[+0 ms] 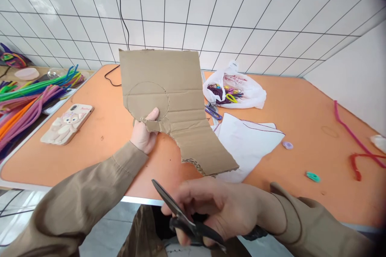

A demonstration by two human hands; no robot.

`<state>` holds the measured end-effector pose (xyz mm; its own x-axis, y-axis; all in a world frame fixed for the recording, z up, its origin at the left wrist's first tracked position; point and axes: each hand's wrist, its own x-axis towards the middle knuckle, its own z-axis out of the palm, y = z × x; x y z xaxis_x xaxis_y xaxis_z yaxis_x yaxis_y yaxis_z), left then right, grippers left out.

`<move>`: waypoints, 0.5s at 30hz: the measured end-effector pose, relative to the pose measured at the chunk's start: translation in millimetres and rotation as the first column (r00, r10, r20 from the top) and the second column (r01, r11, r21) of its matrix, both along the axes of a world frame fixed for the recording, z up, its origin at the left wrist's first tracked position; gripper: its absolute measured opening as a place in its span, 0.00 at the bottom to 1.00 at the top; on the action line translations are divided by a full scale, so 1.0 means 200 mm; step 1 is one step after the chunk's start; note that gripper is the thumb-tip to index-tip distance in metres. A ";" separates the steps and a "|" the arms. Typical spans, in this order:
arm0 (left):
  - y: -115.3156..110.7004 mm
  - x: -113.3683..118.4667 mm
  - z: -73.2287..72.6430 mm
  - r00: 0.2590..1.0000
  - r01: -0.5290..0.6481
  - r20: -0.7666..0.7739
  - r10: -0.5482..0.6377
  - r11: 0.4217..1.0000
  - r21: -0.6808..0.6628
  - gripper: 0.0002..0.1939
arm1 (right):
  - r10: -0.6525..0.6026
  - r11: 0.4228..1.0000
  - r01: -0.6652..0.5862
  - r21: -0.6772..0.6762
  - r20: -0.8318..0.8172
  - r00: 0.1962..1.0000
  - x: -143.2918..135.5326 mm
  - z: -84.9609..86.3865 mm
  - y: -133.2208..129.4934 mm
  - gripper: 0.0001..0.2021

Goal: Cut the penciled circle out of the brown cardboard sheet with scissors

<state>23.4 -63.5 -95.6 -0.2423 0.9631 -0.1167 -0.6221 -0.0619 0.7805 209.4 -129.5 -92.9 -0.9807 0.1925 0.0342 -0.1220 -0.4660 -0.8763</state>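
A large piece of brown cardboard (177,74) stands tilted up over the orange table, with a drawn circle at its lower left and a ragged, curved lower edge. My left hand (144,134) grips it at that lower left edge, thumb on the front face and fingers hidden behind. Nearer to me, below the cardboard, my right hand (214,207) holds black-handled scissors (193,229) by their handles. The blades point up and to the left, look closed, and are apart from the cardboard.
On the orange table (289,116) are a cased phone (68,124) at left, a white plastic bag (251,90) with yarn behind, white cloth (250,144), small purple and teal clips (313,176), and pink and red pipe cleaners (351,128). Colourful pipe cleaners (33,100) lie far left.
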 end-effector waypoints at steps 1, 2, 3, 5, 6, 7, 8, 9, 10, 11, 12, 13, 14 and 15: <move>0.01 -0.01 0.00 1.000 0.005 -0.006 -0.005 1.000 0.011 0.14 | 0.021 0.999 -0.022 -0.036 -0.018 1.000 0.01 0.02 0.00 0.28; 0.03 -0.03 0.01 1.000 0.012 -0.009 -0.012 1.000 0.029 0.15 | 0.035 0.998 -0.038 -0.048 -0.060 0.998 0.02 0.05 0.00 0.29; 0.05 -0.05 0.02 1.000 0.017 -0.005 -0.017 0.999 0.050 0.16 | 0.063 0.997 -0.067 -0.032 -0.107 0.992 0.04 0.09 0.01 0.29; 0.08 -0.08 0.04 1.000 0.024 0.009 -0.025 0.997 0.079 0.17 | 0.051 0.998 -0.046 0.046 -0.120 0.991 0.09 0.17 0.03 0.28; 0.09 -0.09 0.04 0.999 0.027 0.014 -0.028 0.996 0.083 0.17 | 0.010 0.995 -0.012 0.099 0.018 1.000 0.11 0.21 0.05 0.26; 0.10 -0.10 0.05 0.999 0.041 0.016 -0.042 0.996 0.073 0.17 | -0.046 0.992 0.038 0.123 0.070 0.996 0.14 0.24 0.06 0.27; 0.10 -0.11 0.06 0.998 0.065 0.014 -0.066 0.997 0.045 0.16 | -0.168 0.983 0.164 0.087 0.039 0.985 0.17 0.26 0.07 0.29; 0.10 -0.11 0.06 0.995 0.095 0.009 -0.095 0.995 0.003 0.14 | -0.247 0.968 0.242 0.072 0.065 0.967 0.19 0.27 0.08 0.31; 0.10 -0.11 0.06 0.992 0.127 0.000 -0.127 0.991 -0.048 0.13 | -0.334 0.939 0.328 0.098 0.051 0.941 0.20 0.28 0.10 0.29; 0.09 -0.11 0.06 0.988 0.150 -0.009 -0.151 0.984 -0.092 0.12 | -0.323 0.939 0.321 0.122 -0.001 0.946 0.21 0.27 0.12 0.26; 0.09 -0.11 0.06 0.986 0.163 -0.019 -0.167 0.979 -0.125 0.11 | -0.363 0.920 0.358 0.161 0.003 0.932 0.22 0.26 0.14 0.23; 0.08 -0.11 0.05 0.986 0.160 -0.033 -0.166 0.976 -0.145 0.11 | -0.423 0.885 0.420 0.203 -0.029 0.906 0.22 0.24 0.17 0.23; 0.07 -0.11 0.05 0.986 0.149 -0.053 -0.159 0.977 -0.151 0.10 | -0.484 0.850 0.480 0.217 -0.039 0.874 0.21 0.21 0.19 0.22; 0.07 -0.11 0.05 0.986 0.141 -0.072 -0.152 0.979 -0.147 0.10 | -0.528 0.823 0.519 0.230 -0.024 0.849 0.21 0.19 0.21 0.21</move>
